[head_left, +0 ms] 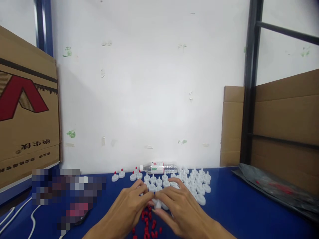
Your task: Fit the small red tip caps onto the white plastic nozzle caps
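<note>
A: Take the water bottle [159, 167] as the marker, the one lying on its side at the back of the blue table [236, 205], against the white wall. What sits around it?

B: Just in front of it, and spreading to its right, stand rows of white caps [196, 184], nozzles up. A few to its left already carry red tips [115, 173]. My guess is they are lined up upright so each nozzle can be reached from above.

A: And the hands?

B: Both meet in front of the bottle, nearer the camera than the rows. The left hand [129, 207] is curled, its fingertips pinched together beside those of the right hand [178, 207]. Between the 2 sets of fingertips there is 1 white cap [157, 204], which they seem to grip together. Whether a red piece is pinched there too, I cannot tell; it is too small.

A: The loose red pieces?

B: A scatter of small red plugs [147, 227] lies under and just behind the hands, well in front of the bottle, probably kept close so fingers can pick one up quickly.

A: Anything else?

B: Left of the bottle a cardboard box [27, 109] leans; to its right lies a dark plastic bag [274, 189] before more cardboard.
</note>
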A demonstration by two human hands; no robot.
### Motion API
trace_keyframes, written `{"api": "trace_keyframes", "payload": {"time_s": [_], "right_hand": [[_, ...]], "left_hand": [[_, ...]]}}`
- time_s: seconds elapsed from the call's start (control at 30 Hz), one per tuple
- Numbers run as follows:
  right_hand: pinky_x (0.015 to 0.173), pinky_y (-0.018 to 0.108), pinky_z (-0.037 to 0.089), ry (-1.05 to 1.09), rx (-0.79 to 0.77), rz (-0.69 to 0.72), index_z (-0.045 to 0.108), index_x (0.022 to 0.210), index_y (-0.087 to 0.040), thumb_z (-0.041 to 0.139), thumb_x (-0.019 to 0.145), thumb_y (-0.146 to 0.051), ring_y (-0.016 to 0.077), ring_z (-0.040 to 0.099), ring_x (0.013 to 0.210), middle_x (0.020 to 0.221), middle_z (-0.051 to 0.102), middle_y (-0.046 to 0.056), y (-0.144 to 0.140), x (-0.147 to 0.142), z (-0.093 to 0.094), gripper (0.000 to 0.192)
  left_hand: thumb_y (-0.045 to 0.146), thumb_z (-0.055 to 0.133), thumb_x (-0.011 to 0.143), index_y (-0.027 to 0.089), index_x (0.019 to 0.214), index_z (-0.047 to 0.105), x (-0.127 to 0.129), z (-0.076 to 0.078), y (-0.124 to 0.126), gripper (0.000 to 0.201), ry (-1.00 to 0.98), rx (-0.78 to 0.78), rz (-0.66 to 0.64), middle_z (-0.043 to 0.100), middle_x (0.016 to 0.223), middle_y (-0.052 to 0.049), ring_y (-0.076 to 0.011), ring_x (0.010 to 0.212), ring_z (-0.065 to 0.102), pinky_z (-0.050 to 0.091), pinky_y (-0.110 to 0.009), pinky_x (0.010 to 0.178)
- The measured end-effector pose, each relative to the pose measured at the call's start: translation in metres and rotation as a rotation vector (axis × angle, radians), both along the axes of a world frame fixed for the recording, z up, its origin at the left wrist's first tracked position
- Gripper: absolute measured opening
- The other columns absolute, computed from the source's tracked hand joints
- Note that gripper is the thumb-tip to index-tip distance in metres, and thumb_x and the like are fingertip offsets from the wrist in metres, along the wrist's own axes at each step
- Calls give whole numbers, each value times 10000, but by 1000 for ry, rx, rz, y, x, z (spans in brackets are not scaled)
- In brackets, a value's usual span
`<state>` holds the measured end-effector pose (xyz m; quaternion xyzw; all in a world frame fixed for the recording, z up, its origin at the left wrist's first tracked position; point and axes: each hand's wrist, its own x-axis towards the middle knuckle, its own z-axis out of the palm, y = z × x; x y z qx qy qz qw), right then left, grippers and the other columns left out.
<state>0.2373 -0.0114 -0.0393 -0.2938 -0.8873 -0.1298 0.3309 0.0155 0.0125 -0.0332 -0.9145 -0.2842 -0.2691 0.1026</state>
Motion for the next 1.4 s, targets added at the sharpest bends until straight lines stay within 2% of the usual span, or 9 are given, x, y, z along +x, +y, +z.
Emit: {"api": "trace_keyframes", "payload": {"time_s": [0.2,0.3,0.47,0.53,0.83,0.97,1.1,1.23,1.4], "right_hand": [[1049,468,357,56,204,-97,578,1183,-208,524,1016,-194,214,707,937,1087,744,65,24,30,12,177],[1022,476,381,109,201,-155,596,1133,-213,569,998,-218,219,697,926,1038,738,57,26,37,17,137],[1061,487,360,26,111,-59,580,1170,-230,567,991,-202,222,678,985,1092,719,53,12,22,12,181],[1086,497,341,-7,63,-34,556,1213,-244,563,990,-192,221,669,1015,1126,710,44,7,17,8,229],[1095,476,356,27,-67,17,472,1061,-241,652,941,-225,178,657,857,978,672,-6,9,10,-5,216],[1084,446,371,65,-86,52,463,1013,-251,695,915,-248,166,664,832,960,675,-33,8,5,-10,252],[1161,482,283,126,-131,19,477,1111,-271,721,911,-293,188,685,945,1076,695,-18,4,6,-3,316],[1183,488,261,145,-177,-24,498,1198,-284,676,936,-325,228,626,1185,1259,664,38,-2,9,9,319],[1171,491,280,120,-167,-35,546,1201,-288,635,959,-327,220,637,1161,1259,669,41,-4,8,10,261]], "left_hand": [[331,313,1082,212,749,503,-21,13,8,402,-146,-275,142,573,759,8,-180,755,521,382,-297,713],[331,416,1050,220,803,601,-25,14,9,328,-72,-347,173,625,833,-5,-200,857,555,392,-314,797],[249,594,946,280,917,685,-17,7,-5,100,58,-501,149,662,932,19,-196,926,594,396,-292,797],[261,652,905,307,1015,683,-15,6,-8,124,52,-525,155,667,948,27,-198,925,604,399,-297,817],[476,517,991,270,1121,680,-3,8,-9,292,-193,-512,180,683,865,6,-186,781,601,435,-285,749],[429,560,973,253,980,719,9,2,-13,236,-274,-522,112,680,802,14,-157,698,591,432,-245,666],[345,499,1008,253,931,711,7,-4,-6,244,-368,-363,92,711,865,-1,-165,758,648,462,-245,712],[309,479,1011,281,995,717,-4,-14,9,240,-357,-276,192,729,942,-13,-190,805,691,503,-256,743],[227,473,996,295,1051,747,-7,-30,20,288,-252,-246,251,744,978,-30,-211,895,694,515,-279,804]]}}
